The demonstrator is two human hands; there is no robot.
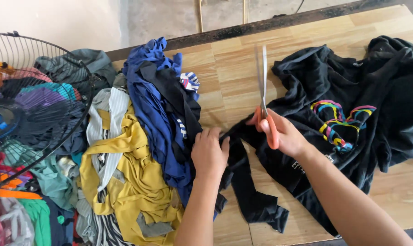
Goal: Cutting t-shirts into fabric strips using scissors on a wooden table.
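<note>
Scissors (264,86) in right hand (281,132), seemingly closed

From my remote seat I look down on a bench (306,32) topped with pale wood-grain boards, the seams between the planks running across it. Its far edge carries a dark, worn strip (243,28) that slants up toward the far right corner. Beyond that edge lies a rough grey concrete floor (170,16), and at the far left a plain cream wall (56,20). Two thin pale legs (200,13) of some frame stand on the concrete. Daylight falls evenly, bright and soft, with only faint shadows on the wood.
</note>
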